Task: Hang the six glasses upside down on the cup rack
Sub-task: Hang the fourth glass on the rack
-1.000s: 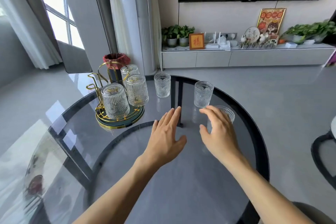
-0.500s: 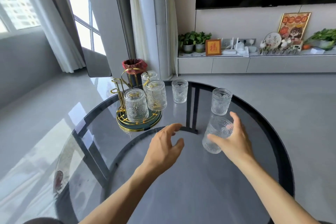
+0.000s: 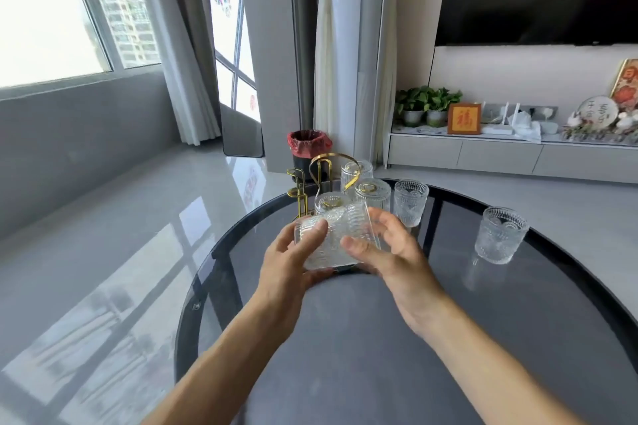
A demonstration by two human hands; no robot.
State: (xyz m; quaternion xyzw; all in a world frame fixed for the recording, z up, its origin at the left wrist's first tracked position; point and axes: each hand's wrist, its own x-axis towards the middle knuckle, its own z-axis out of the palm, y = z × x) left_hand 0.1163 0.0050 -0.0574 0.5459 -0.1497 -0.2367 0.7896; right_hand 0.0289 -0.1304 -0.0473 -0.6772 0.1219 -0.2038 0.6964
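Note:
A clear ribbed glass (image 3: 333,240) lies on its side in the air above the dark round glass table (image 3: 379,338), held between my left hand (image 3: 293,262) and my right hand (image 3: 390,255). Just behind it stands the gold cup rack (image 3: 303,190), with three glasses hanging upside down on it: one at the front (image 3: 329,203), one to the right (image 3: 373,193) and one at the back (image 3: 355,172). Two more glasses stand upright on the table, one near the rack (image 3: 411,202) and one farther right (image 3: 500,235).
A black bin with a red liner (image 3: 309,152) stands on the floor behind the rack. A low white cabinet (image 3: 500,155) with plants and ornaments runs along the back wall under a dark screen. The table's left edge curves close to my left forearm.
My right hand lifted the nearest glass off the table and carried it left toward the rack. My left hand came up and took hold of it too; the glass now lies tipped sideways.

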